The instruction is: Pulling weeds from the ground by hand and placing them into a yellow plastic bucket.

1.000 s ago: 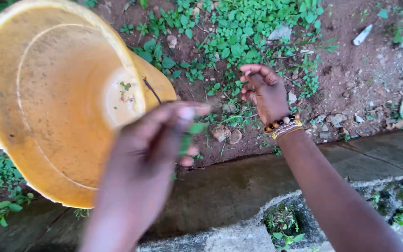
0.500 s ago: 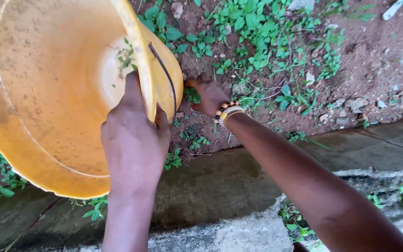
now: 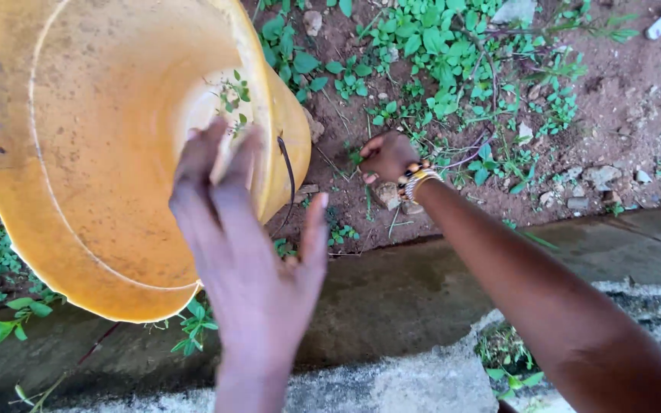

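Centrally, my left hand [image 3: 258, 252] hovers, fingers spread, before the bucket [image 3: 109, 153]; my right hand [image 3: 386, 155], fingers curled on weeds [image 3: 437, 46] at upper centre, should grip low at the stems.

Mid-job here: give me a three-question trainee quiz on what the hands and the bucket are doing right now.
1. True or false: the left hand grips the yellow bucket by its rim.
2. Where is the right hand? A) inside the bucket B) down among the weeds on the soil C) on the concrete ledge
3. What lies inside the bucket?

Key: 1. False, its fingers are spread in front of the bucket's mouth. 2. B. 3. A few green plant sprigs.
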